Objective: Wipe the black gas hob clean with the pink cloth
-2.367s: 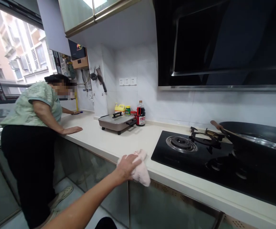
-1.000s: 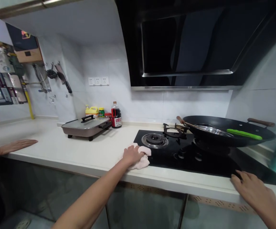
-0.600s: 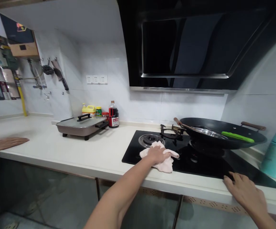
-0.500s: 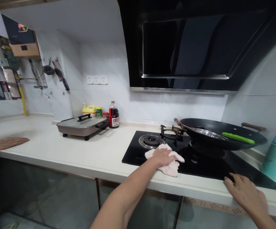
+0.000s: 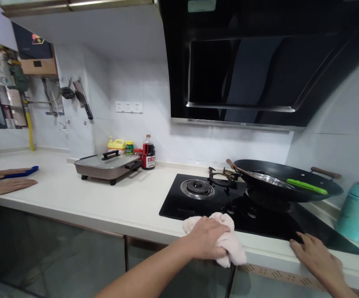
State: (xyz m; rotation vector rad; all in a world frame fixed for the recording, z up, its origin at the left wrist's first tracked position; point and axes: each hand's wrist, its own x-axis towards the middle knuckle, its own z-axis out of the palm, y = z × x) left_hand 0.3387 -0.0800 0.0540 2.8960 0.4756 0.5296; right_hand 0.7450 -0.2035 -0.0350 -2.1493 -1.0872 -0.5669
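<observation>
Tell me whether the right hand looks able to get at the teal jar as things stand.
Probably yes: the right hand seems to hold nothing, and only the flat corner of the stove and some counter lie between it and the teal jar. The wok sits off to one side.

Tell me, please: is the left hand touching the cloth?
Touching. The head view shows the left hand gripping the cloth, with pale folds bulging out around it.

Left hand (image 5: 209, 236) grips a bunched pale pink cloth (image 5: 235, 247) at the white counter (image 5: 126, 203) edge, flat black glass hob (image 5: 179, 198) just beyond the grip, right hand (image 5: 320, 260) on its right, grey-brown rectangular lidded pan (image 5: 97, 170) farther left.
</observation>
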